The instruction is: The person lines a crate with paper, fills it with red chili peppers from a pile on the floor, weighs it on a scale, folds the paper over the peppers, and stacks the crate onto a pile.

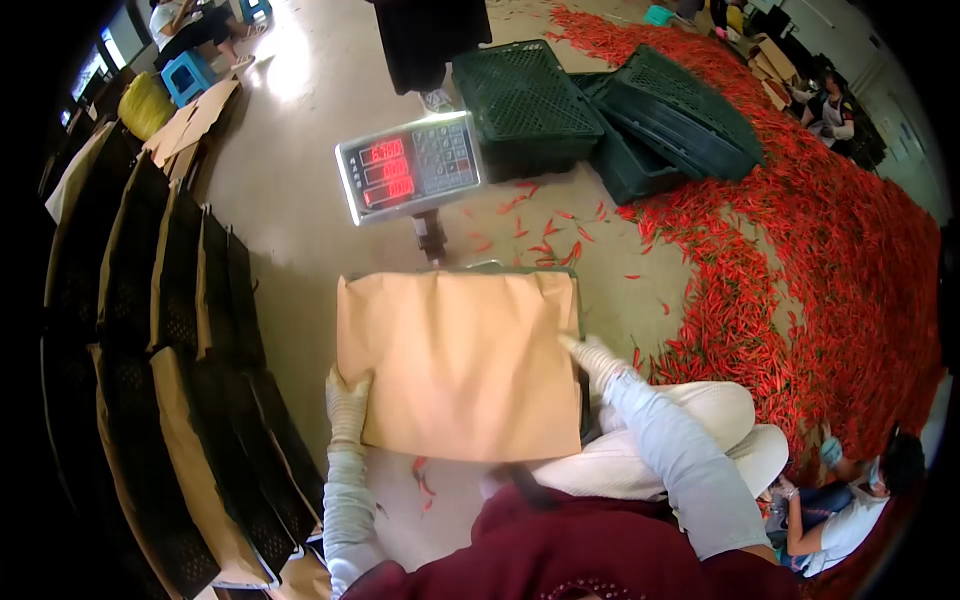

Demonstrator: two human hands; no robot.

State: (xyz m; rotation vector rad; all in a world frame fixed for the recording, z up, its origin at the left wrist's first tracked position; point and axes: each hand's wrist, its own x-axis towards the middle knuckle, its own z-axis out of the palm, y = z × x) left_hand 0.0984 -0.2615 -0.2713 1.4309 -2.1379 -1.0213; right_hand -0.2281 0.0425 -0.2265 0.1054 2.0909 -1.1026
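A sheet of brown paper covers a crate in front of me, of which only dark green edges show. My left hand, in a pale glove, is at the paper's lower left edge, fingers against its side. On the right edge lies my right hand, also gloved, its fingertips at the paper's rim. Whether either hand grips paper or crate is hidden. Just beyond stands a scale display with red digits. What lies under the paper cannot be seen.
Dark green crates stand beyond the display. Red chilies spread over the floor at right. Stacked black crates with brown paper line the left. A person sits at lower right; another stands ahead.
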